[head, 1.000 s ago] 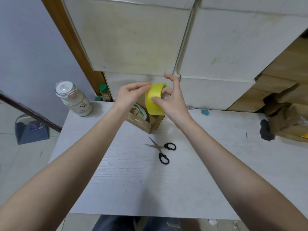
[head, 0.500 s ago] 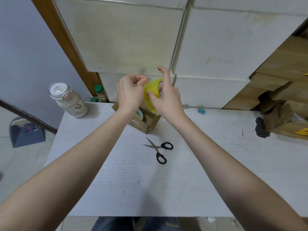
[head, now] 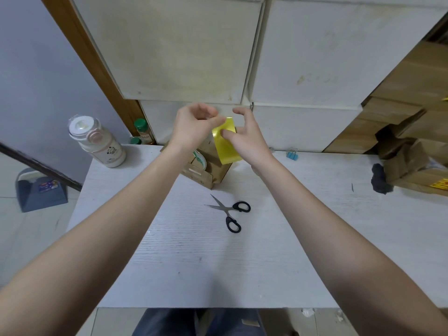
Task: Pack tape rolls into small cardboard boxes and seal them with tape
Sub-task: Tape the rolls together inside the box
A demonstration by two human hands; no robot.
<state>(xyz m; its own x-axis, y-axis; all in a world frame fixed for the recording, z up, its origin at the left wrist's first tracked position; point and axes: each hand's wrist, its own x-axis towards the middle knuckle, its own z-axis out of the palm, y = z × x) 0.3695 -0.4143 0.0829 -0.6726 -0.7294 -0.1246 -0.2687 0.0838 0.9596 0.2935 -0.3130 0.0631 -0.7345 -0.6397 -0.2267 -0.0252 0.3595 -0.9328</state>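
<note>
Both hands raised over the far middle of the white table (head: 194, 258), above a small open cardboard box (head: 208, 170).

Right hand (head: 247, 139): holds the yellow tape roll (head: 226, 146) in the air, thumb pressed on its outer face, index finger arched above and not touching. Remaining fingers are behind the roll; probably curled round its far side, though they cannot be seen.

Left hand (head: 194, 127): fingers curled, thumb and fingertips drawn together at the roll's upper edge, apparently pinching the free end of the tape. The contact point is blurred, so this is not certain.

Box: stands near the table's far edge, below and partly hidden by the left wrist and the roll. Flaps up. A white-and-green tape roll (head: 200, 159) shows inside it, on edge.

Black-handled scissors (head: 230, 212): flat on the table nearer the person than the box, blades parted, tips pointing toward the left edge.

Far left corner: white drinking bottle with pink lid latch (head: 97, 141), upright. Behind it, off the table, a green-capped jar (head: 143, 130).

Far edge, right of the hands: blue binder clip (head: 291, 155).

Right edge: black cloth lump (head: 380, 178) beside a heap of brown cardboard (head: 412, 151).
</note>
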